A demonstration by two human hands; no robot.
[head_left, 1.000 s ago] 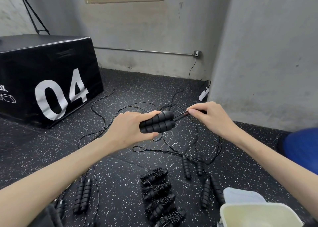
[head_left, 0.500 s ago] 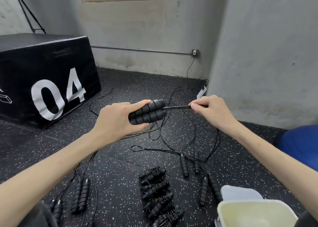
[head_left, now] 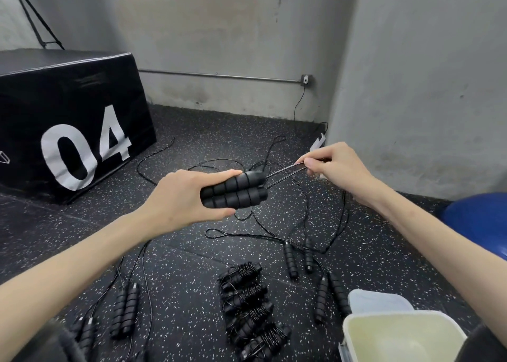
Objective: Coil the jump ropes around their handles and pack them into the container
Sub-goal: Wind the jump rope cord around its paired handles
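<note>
My left hand [head_left: 189, 197] grips a pair of black ribbed jump rope handles [head_left: 236, 193] side by side above the floor. My right hand [head_left: 334, 167] pinches the thin black rope [head_left: 282, 171] where it leaves the handles and holds it taut to the right. The slack rope [head_left: 301, 205] hangs down in loops to the floor. Several coiled jump ropes [head_left: 252, 309] lie in a row on the floor below. The pale open container [head_left: 354, 331] stands at the bottom right, with its lid [head_left: 375, 301] behind it.
Uncoiled handle pairs lie on the speckled floor at left [head_left: 126, 309] and right [head_left: 329, 296], with more [head_left: 299, 257] near the middle. A black box marked 04 [head_left: 68, 120] stands at left, a grey wall [head_left: 425, 87] at right, a blue ball [head_left: 480, 219] at far right.
My right hand has drawn the rope further out to the right of the handles. Both hands sit slightly higher in view, and the view has tilted down a little.
</note>
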